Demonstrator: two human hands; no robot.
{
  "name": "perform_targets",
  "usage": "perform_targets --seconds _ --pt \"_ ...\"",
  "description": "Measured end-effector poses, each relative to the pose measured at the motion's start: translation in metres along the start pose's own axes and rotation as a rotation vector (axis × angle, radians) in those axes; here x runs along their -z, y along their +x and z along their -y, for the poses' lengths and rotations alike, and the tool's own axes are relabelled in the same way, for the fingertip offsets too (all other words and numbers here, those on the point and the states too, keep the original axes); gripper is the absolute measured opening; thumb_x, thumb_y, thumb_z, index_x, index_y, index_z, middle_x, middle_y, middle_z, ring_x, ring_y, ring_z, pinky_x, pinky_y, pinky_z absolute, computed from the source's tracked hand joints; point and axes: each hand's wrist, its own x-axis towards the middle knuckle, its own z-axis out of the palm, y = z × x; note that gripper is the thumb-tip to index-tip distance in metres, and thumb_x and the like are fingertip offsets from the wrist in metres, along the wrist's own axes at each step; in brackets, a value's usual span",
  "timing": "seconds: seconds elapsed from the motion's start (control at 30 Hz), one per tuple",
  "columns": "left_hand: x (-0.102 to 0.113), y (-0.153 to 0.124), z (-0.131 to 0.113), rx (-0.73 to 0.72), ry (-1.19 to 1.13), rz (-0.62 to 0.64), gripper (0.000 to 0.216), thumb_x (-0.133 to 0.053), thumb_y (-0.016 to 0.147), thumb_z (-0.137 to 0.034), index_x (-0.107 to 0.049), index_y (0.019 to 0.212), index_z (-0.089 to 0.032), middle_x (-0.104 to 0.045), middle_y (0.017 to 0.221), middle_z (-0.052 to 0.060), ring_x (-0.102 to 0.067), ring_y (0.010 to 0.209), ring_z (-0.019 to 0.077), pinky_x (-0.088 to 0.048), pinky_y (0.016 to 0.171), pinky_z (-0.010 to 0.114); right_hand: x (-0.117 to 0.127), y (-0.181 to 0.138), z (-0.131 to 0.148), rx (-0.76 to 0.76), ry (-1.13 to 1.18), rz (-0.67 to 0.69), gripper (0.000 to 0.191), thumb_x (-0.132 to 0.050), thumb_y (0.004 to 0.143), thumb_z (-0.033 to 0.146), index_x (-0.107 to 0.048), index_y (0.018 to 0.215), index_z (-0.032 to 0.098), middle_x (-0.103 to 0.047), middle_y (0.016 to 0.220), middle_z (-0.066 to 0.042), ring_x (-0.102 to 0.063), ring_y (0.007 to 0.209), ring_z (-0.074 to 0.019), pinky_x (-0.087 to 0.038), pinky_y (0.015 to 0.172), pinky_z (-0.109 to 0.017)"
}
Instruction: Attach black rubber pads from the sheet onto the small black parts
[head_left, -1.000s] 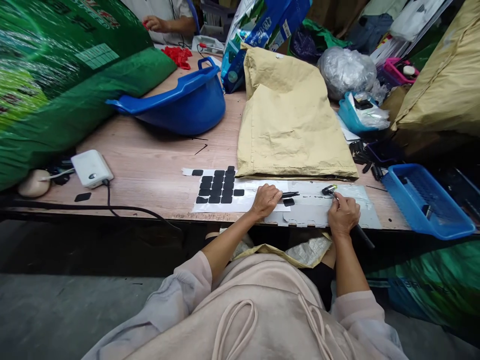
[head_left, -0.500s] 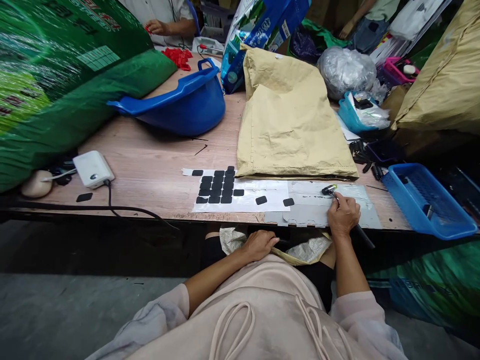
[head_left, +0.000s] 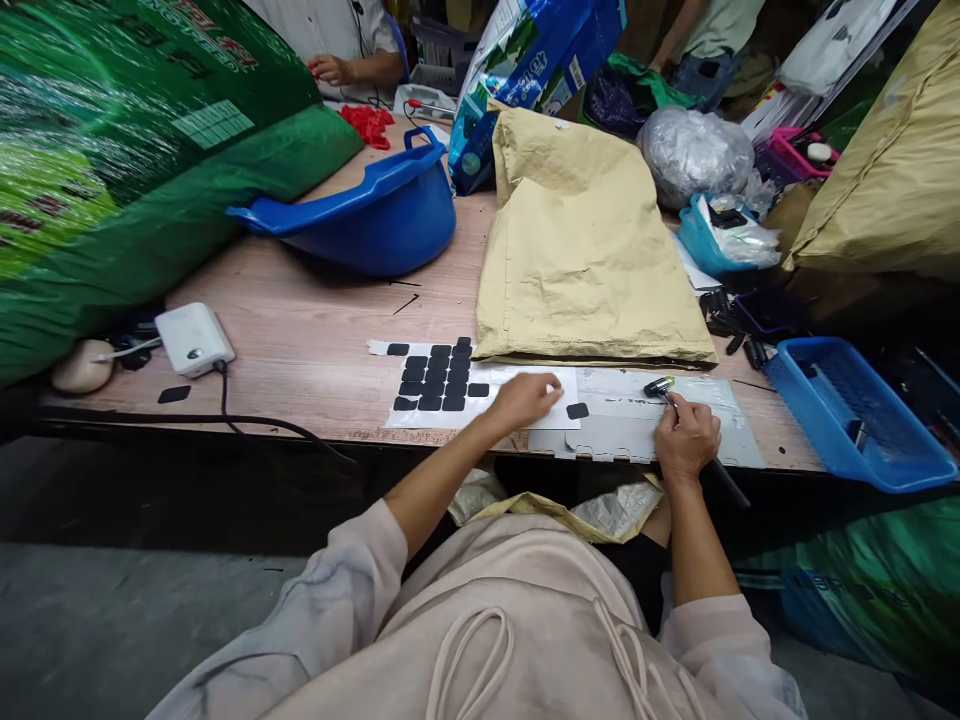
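My left hand (head_left: 525,398) rests on a white backing sheet (head_left: 517,380) at the table's front edge. Its fingers are curled, and what they hold, if anything, is hidden. Just left of it lies a block of several black rectangular pads (head_left: 439,378). A single black pad (head_left: 577,410) lies just right of the hand. My right hand (head_left: 686,438) grips the black handle of a small hammer-like tool (head_left: 658,386). The tool's head rests on a grey sheet (head_left: 637,438).
A tan paper sack (head_left: 585,250) lies behind the sheets and a blue basin (head_left: 375,210) stands to its left. A big green sack (head_left: 112,150), a white adapter (head_left: 193,338) and its cable fill the left. A blue tray (head_left: 862,415) sits right. Another person's hand (head_left: 330,68) works by red pieces (head_left: 367,118).
My left hand left the sheet, dropped to my lap below the table edge, then came back up onto the white sheet. My right hand stayed put with the tool.
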Motion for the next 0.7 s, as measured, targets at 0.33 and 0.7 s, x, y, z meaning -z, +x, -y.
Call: perform_targets --seconds 0.33,0.7 --pt "0.055 0.098 0.001 0.168 0.125 -0.269 0.045 -0.051 0.101 -0.024 -0.064 0.144 -0.024 -0.068 0.143 0.01 -0.062 0.132 0.0308 -0.05 0.108 0.043 -0.001 -0.001 -0.002 0.016 0.008 -0.016 0.033 -0.056 0.093 0.029 -0.08 0.113 0.023 -0.065 0.1 -0.01 -0.048 0.09 -0.0236 -0.035 0.079 -0.038" --pt "0.038 0.126 0.0 0.21 0.225 -0.367 0.026 -0.06 0.09 -0.022 -0.079 0.104 -0.011 -0.075 0.115 0.02 -0.066 0.115 0.034 -0.053 0.097 0.04 0.001 -0.002 -0.001 0.005 0.017 -0.006 0.032 -0.056 0.093 0.03 -0.08 0.113 0.023 -0.066 0.101 -0.011 -0.048 0.091 -0.0242 -0.034 0.08 -0.038"
